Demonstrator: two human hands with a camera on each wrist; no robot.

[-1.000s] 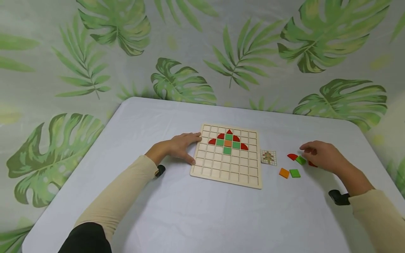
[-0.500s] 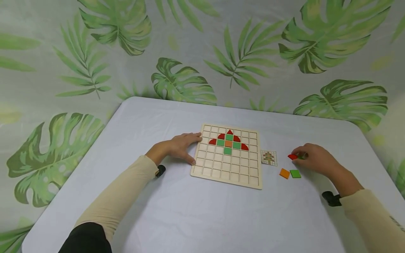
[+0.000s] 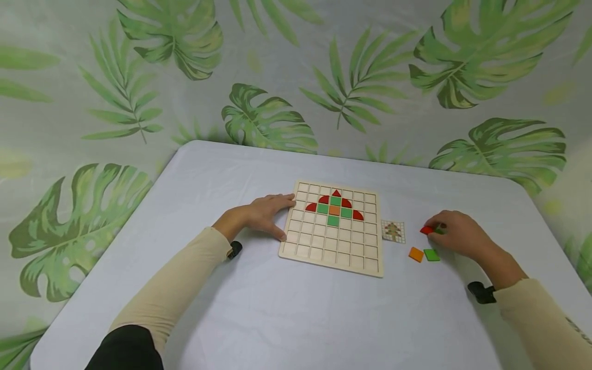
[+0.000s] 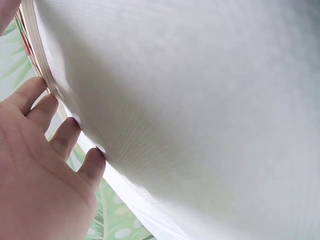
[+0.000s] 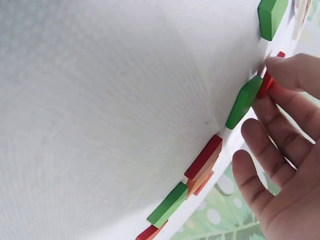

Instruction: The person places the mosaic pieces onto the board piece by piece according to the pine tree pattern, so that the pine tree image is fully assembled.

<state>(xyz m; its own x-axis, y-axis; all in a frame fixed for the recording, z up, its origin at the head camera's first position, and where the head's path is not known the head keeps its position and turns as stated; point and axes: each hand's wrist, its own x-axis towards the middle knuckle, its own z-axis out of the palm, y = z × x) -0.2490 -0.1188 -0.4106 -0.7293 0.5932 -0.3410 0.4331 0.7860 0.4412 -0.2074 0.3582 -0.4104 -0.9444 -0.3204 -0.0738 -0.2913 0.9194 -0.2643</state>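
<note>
My left hand (image 3: 265,216) rests at the left edge of a wooden grid board (image 3: 310,241), its fingers spread and the thumb lower down. In the left wrist view, extended fingertips (image 4: 50,102) touch the board's side. On the board, red, green and orange pieces form a pointed pattern. To the right, my right hand (image 3: 458,234) pinches a red quarter-round tile (image 3: 426,230) between thumb and index finger, close to the tabletop. Beside it a green tile (image 5: 245,102) shows in the right wrist view. The right hand partly covers these pieces in the head view.
A small pattern card (image 3: 393,232) lies against the board's right side. Nearer the person are an orange square (image 3: 415,254) and a green square (image 3: 432,255). More red, orange and green pieces line up in the right wrist view. Leaf-print cloth hangs behind the white table (image 3: 259,308).
My right hand has moved left and slightly down from the farther pieces to the red quarter-round tile, and its thumb and index finger have closed on it. The left hand stays put.
</note>
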